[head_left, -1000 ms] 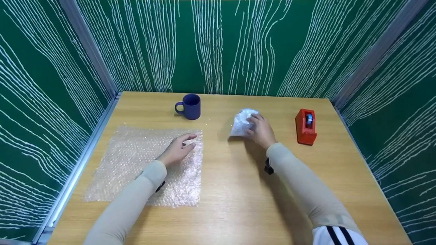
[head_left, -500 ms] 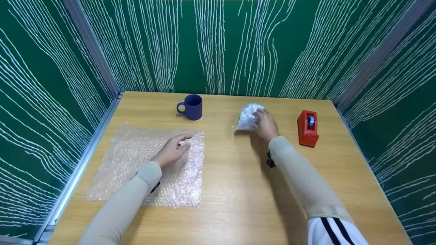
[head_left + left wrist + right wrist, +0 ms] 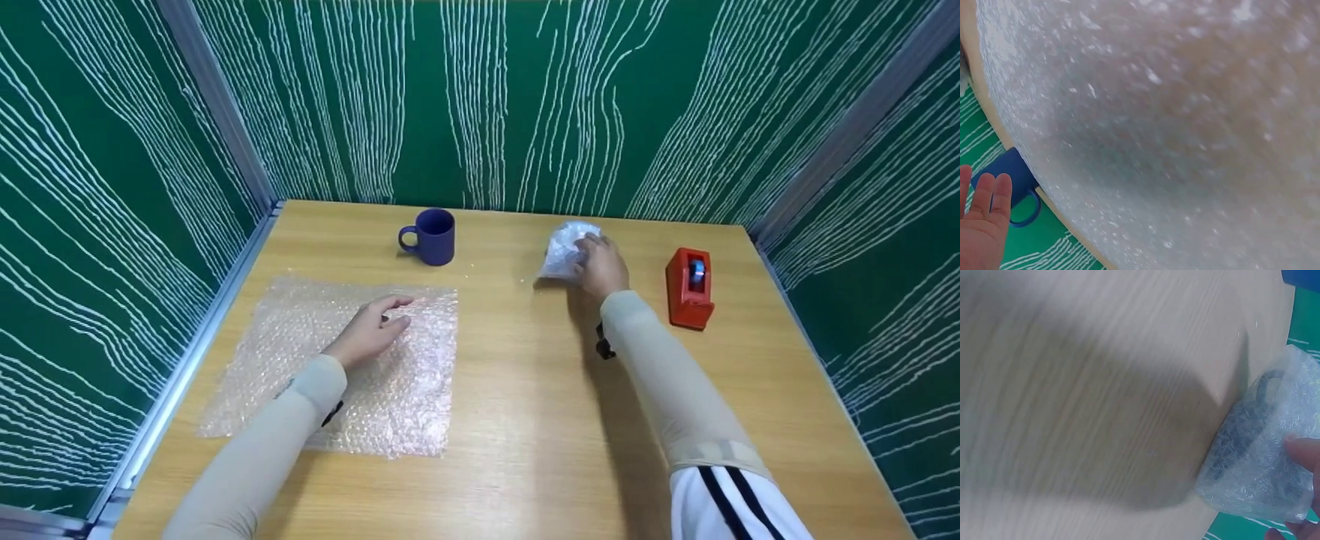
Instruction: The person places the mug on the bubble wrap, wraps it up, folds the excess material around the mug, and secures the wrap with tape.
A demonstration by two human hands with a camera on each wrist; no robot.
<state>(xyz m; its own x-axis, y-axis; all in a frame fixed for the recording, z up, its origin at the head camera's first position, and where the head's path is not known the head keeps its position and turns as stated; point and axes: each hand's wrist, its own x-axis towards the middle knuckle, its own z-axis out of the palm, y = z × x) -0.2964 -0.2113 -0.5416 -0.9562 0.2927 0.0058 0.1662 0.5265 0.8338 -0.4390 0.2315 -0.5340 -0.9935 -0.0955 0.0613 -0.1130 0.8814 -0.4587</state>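
Observation:
A mug wrapped in bubble wrap point(image 3: 562, 251) stands toward the back right of the table, with a handle shape showing through the plastic in the right wrist view. My right hand point(image 3: 604, 268) grips it from the right; the thumb point(image 3: 1303, 453) lies against the wrap. At left, a flat sheet of bubble wrap point(image 3: 300, 330) is spread on the table. Over its right part is my left hand point(image 3: 367, 330), fingers relaxed and holding nothing. Behind the sheet stands an unwrapped dark blue mug point(image 3: 435, 237), its handle to the left.
A red tape dispenser point(image 3: 688, 289) with a blue roll stands to the right of my right hand. Green walls point(image 3: 427, 112) with white lines close off the back and both sides of the wooden table point(image 3: 517, 420).
My right hand has moved the wrapped mug back and a little to the right. My left hand has drifted slightly left over the sheet. The head view has shifted a little.

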